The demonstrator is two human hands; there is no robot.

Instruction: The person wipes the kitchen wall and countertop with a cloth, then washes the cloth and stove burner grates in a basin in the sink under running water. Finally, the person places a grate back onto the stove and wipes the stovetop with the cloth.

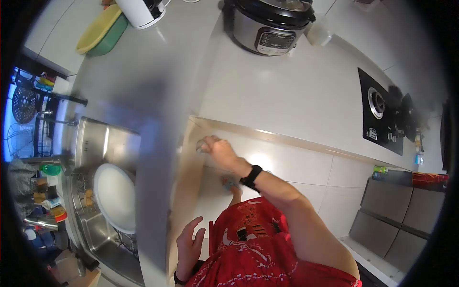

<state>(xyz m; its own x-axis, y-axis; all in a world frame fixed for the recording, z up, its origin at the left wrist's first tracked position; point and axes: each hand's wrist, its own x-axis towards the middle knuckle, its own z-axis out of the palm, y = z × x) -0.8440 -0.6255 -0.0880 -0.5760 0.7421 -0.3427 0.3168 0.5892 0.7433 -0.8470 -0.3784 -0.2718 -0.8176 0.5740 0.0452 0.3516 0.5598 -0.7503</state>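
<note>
My right hand (221, 152), with a black watch (251, 177) on its wrist, reaches out below the counter edge. Its fingers are closed around a small greyish thing (201, 146), too blurred to name, near the inner corner where the two counters meet. Lower down, my left hand (190, 243) hangs beside the counter front with its fingers apart and nothing in it. Red patterned clothing (248, 244) covers my body between the arms.
To the left, a large white basin (114, 197) sits over the steel sink (114, 143). An electric pressure cooker (272, 36) stands on the counter, with a black gas hob (370, 103) to its right. A yellow and green basin (103, 31) and a white appliance (140, 12) are at the back left.
</note>
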